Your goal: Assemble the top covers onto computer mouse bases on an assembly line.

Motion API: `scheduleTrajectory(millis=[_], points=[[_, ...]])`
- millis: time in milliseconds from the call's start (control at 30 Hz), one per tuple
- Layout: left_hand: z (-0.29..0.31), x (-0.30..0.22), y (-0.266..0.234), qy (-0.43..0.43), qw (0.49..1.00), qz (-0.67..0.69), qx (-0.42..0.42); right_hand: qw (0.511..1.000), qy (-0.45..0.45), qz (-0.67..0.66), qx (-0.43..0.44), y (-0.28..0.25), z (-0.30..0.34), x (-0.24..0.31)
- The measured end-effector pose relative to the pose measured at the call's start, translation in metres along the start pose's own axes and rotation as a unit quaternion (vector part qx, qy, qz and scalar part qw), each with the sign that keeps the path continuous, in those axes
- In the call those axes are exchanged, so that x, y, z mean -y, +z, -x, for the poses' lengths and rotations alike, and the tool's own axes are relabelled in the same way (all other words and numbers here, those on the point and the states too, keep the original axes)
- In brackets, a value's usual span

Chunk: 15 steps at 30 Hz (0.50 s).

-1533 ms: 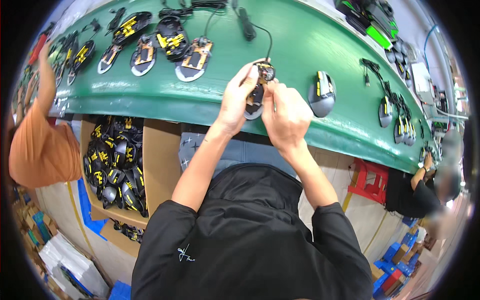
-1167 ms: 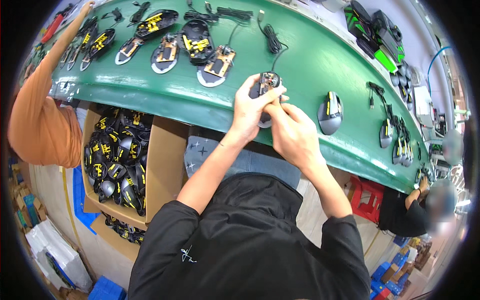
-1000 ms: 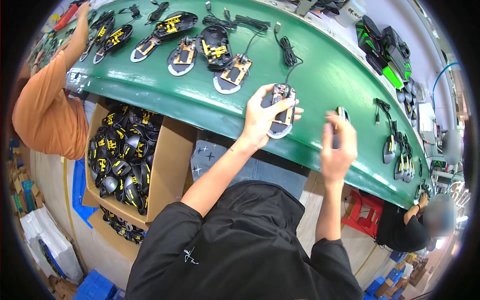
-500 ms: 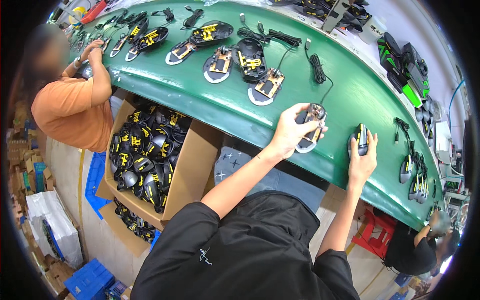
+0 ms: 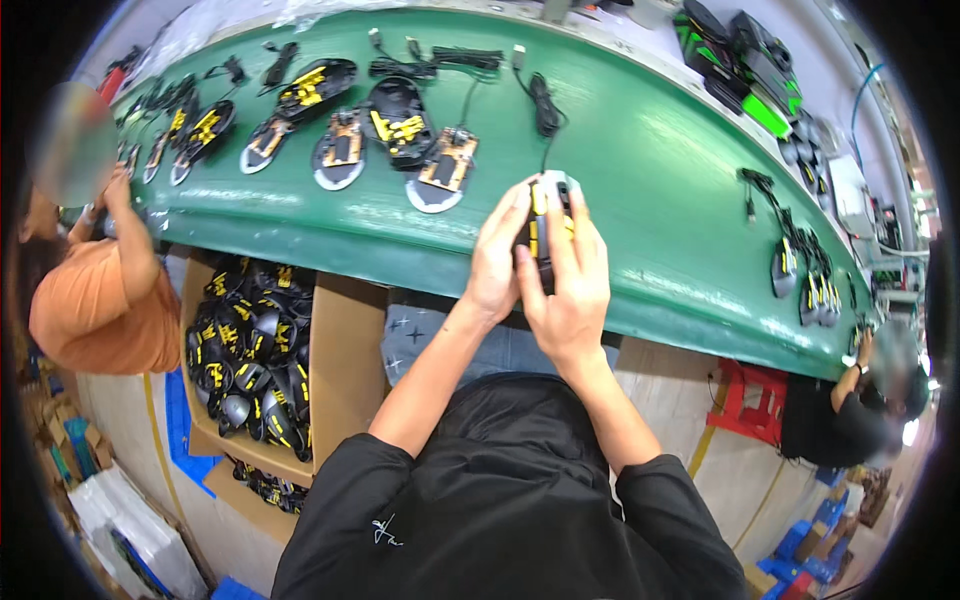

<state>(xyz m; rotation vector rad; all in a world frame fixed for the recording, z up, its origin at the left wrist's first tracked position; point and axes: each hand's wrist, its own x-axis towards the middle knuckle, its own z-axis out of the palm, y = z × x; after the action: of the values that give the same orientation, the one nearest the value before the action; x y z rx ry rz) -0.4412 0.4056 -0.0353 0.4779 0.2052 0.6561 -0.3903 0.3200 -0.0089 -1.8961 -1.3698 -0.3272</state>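
Both my hands are closed around a black and yellow computer mouse (image 5: 537, 222) over the near part of the green bench. My left hand (image 5: 493, 262) grips its left side. My right hand (image 5: 570, 285) lies over its top and right side, fingers pointing away from me. The base half is mostly hidden under the cover and my fingers. From the far end of the mouse a black cable (image 5: 543, 108) runs to a tied coil on the bench. Left of my hands lies an open mouse base with a tan circuit board (image 5: 447, 165), next to an upturned black shell (image 5: 402, 122).
More opened mice (image 5: 313, 88) with coiled cables line the green bench (image 5: 650, 190) to the left. Several assembled mice (image 5: 820, 298) lie at the right. A cardboard box (image 5: 345, 350) of black and yellow shells stands below the bench. Co-workers sit at left and right; a red stool (image 5: 745, 405) is at right.
My right hand has brought the mouse cover from the right onto the base in my left hand. The two parts are now together between both hands. The whole view has shifted rightward.
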Motion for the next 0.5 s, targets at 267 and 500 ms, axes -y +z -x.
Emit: scheduleTrajectory(millis=[267, 500], points=[[-0.001, 0.003, 0.006, 0.026, 0.994, -0.102, 0.012, 1.000, -0.001, -0.009, 0.027, -0.009, 0.003, -0.011], [0.005, -0.002, 0.009, 0.056, 0.997, -0.042, -0.032, 0.912, 0.278, -0.300, -0.024, -0.030, -0.007, -0.003]])
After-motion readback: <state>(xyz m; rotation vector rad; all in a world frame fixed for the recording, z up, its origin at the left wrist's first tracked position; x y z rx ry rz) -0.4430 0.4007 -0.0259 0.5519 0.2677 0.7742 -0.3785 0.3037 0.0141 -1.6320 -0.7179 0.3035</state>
